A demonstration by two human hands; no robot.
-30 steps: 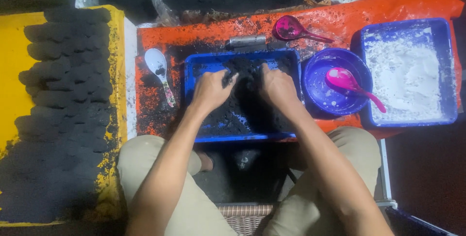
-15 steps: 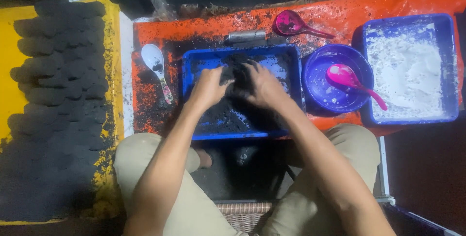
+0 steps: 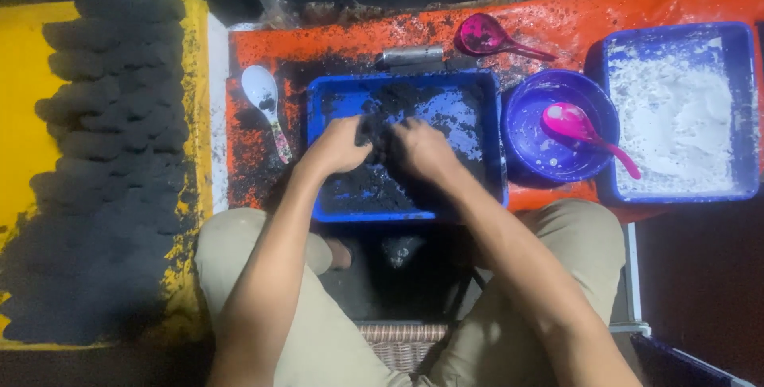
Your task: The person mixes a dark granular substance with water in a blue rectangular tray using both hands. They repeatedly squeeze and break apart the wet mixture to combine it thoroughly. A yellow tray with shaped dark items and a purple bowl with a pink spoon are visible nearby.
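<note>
On the far left, rows of black lumps point(image 3: 103, 116) lie side by side on a yellow sheet point(image 3: 24, 76), spaced so they do not stick together. A white spoon point(image 3: 263, 92) rests on the orange counter point(image 3: 334, 33) beside the blue tray point(image 3: 326, 100). Inside it, the left hand point(image 3: 338, 144) and right hand point(image 3: 422, 148) meet, both grips closed around one clump of black paste point(image 3: 376, 134), pressing it from both sides. Further right a purple bowl point(image 3: 525, 108) holds a pink spoon point(image 3: 577, 126), within reach, then a tray of white powder point(image 3: 676, 116).
</note>
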